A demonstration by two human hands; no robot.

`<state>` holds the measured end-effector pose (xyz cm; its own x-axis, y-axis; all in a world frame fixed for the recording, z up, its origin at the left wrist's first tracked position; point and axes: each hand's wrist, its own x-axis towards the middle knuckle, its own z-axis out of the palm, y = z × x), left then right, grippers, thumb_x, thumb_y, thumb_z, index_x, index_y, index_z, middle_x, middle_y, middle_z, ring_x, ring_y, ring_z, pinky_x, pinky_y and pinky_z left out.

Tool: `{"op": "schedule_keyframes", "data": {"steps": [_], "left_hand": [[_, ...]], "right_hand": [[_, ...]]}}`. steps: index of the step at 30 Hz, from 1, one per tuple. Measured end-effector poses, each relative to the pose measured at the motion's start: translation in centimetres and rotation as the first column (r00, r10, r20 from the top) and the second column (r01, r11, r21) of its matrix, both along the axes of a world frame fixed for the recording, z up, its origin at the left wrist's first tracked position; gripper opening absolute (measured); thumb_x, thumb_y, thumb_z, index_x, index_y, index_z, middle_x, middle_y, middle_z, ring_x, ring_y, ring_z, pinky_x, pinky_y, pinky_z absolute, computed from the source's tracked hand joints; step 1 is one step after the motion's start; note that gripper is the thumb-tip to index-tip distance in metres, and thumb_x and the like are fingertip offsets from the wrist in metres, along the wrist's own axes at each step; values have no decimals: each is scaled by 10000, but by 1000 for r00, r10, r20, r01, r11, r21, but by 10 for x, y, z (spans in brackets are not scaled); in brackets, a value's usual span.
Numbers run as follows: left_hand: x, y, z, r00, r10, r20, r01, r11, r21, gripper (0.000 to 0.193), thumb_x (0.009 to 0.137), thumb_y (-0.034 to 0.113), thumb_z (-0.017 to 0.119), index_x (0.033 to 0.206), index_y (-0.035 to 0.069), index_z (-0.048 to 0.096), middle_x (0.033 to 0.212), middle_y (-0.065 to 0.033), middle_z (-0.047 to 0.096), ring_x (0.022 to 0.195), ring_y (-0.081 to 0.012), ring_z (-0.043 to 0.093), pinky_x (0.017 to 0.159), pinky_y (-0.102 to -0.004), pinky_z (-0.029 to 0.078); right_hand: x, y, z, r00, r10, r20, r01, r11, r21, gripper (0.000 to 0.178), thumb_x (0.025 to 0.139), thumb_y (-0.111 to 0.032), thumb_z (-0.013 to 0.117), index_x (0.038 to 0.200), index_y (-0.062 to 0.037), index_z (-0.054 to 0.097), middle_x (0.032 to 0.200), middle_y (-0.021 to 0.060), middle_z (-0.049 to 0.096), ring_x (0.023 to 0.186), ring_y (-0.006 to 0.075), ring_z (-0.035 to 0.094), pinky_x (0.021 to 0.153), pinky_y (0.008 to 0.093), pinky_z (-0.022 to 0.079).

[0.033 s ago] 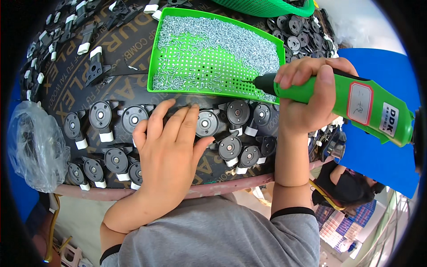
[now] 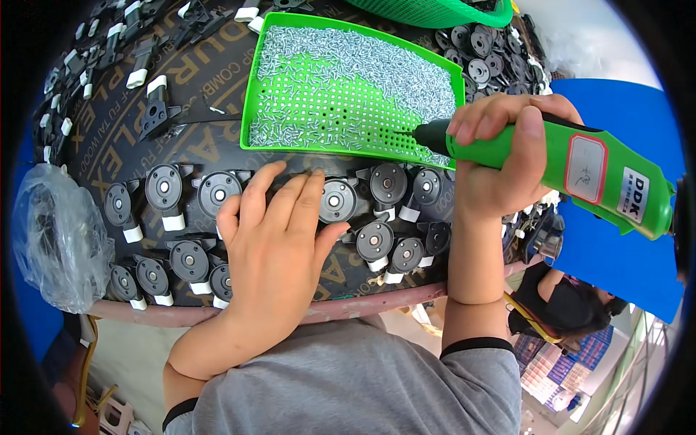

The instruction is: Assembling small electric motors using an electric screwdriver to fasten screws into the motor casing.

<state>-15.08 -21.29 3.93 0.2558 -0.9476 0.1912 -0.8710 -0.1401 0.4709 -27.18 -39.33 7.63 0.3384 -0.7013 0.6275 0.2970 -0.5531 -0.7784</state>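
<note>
My right hand (image 2: 500, 152) is wrapped round a green electric screwdriver (image 2: 616, 181). The dark tip of the tool points left, over the near right part of a green perforated tray (image 2: 250, 87) of small silver screws (image 2: 348, 54). My left hand (image 2: 272, 239) lies palm down with its fingers stretched out among two rows of round black plastic parts with white ends. A black round part (image 2: 338, 201) is beside its fingertips, and another black round part (image 2: 219, 194) lies left of its fingers. Whatever is under the palm is hidden.
Along the left side of the dark table lie several loose black parts (image 2: 154, 112) with white ends. A crumpled clear plastic bag (image 2: 61, 235) sits at the left edge. At the back is a green basket (image 2: 449, 11), with black discs (image 2: 478, 70) heaped beside it. Another person (image 2: 558, 304) is at lower right.
</note>
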Motion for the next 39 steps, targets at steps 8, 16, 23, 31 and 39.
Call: {"op": "schedule_keyframes", "data": {"steps": [8, 16, 23, 31, 39], "left_hand": [[3, 2, 1, 999, 16, -29, -16, 1000, -1, 517, 790, 261, 756, 1227, 21, 619, 1185, -76, 627, 1222, -263, 495, 979, -422, 307], [2, 3, -4, 997, 29, -68, -30, 999, -16, 505, 792, 278, 760, 1223, 55, 620, 1181, -64, 632, 1236, -267, 488, 985, -433, 322], [0, 3, -3, 994, 20, -111, -20, 1000, -7, 508, 801, 269, 757, 1245, 75, 606, 1191, -61, 634, 1252, -263, 486, 1003, -437, 309], [0, 0, -2, 994, 13, -105, -14, 1000, -5, 501, 800, 264, 755, 1239, 74, 608, 1192, -57, 633, 1251, -261, 485, 1002, -437, 311], [-8, 1, -11, 997, 69, 21, -68, 996, -56, 534, 736, 277, 762, 1211, 77, 622, 1148, -39, 646, 1201, -217, 521, 964, -414, 340]], "right_hand": [[-6, 14, 17, 998, 54, 17, -53, 998, -24, 243, 958, -127, 492, 1174, -40, 424, 677, 90, 508, 532, 193, 508, 497, 340, 470], [-12, 78, 37, 902, 413, -124, -415, 910, 7, 323, 978, -255, 552, 1208, -84, 403, 766, 85, 527, 562, 187, 529, 473, 337, 485], [-11, 77, 33, 885, 416, -210, -428, 904, -9, 317, 980, -231, 547, 1206, -95, 372, 736, 96, 540, 541, 187, 542, 456, 337, 497], [-7, 75, 31, 892, 397, -215, -412, 911, -26, 306, 972, -226, 566, 1175, -90, 382, 717, 94, 541, 534, 188, 538, 459, 339, 494], [8, 95, 26, 966, 124, -228, -108, 991, 80, 213, 1007, -253, 522, 1117, -103, 419, 687, 66, 486, 561, 193, 508, 508, 346, 475]]}}
